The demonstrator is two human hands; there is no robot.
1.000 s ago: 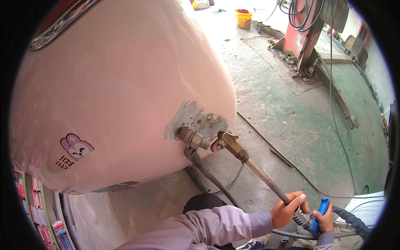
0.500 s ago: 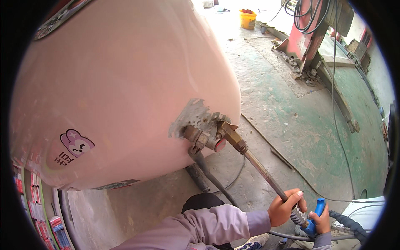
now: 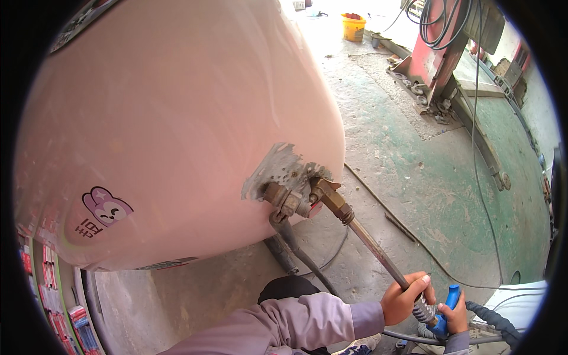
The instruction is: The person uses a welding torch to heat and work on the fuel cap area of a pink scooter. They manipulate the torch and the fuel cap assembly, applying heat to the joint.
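Note:
A dent puller (image 3: pixel 378 251) with a long metal rod, a spring near its lower end and a blue handle (image 3: pixel 453 296) slants across the lower right. My left hand (image 3: pixel 405 300) is closed around the rod just above the spring. The handle is gripped in my right hand (image 3: pixel 457 319). Up at the far end, the brass-coloured head (image 3: pixel 330 198) meets the bare grey patch (image 3: pixel 281 163) on a pink car body panel (image 3: pixel 195 106); exact contact cannot be made out. Beside it, a metal fitting (image 3: pixel 284 198) with a thick dark cable (image 3: pixel 305 257) sits against the same patch.
Cables (image 3: pixel 432 257) cross the worn floor on the right. A red lift post (image 3: pixel 431 50) with coiled hose and a yellow bucket (image 3: pixel 353 28) stand farther back. Shelves of red packages (image 3: pixel 53 296) are at lower left. My shoe (image 3: pixel 361 345) shows below.
The view has shifted slightly, so the patch and the puller's head appear a little lower and farther right. Both hands keep their grip in nearly the same place.

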